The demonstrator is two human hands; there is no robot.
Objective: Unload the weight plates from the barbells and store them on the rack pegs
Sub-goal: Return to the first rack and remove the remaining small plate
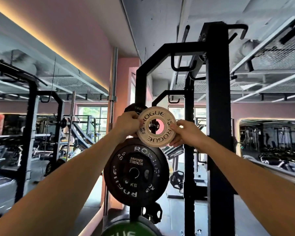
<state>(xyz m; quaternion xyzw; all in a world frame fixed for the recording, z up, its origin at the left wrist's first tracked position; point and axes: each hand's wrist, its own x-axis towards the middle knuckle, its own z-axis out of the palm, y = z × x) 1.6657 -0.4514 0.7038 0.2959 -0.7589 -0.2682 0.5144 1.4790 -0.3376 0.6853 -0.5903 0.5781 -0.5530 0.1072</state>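
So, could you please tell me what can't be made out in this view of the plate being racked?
- Peg: hidden behind the white plate; whether the plate is on it is unclear.
- Small black plate: mostly behind the left hand and white plate.
- Green plate: cut off by the bottom edge.
- Right hand fingertips: behind the white plate's rim.

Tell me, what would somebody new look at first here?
Probably the small pale plate in the middle, pinched at its edges by the left hand and right hand. Just below hangs a big black plate on the rack, with a green plate at the bottom.
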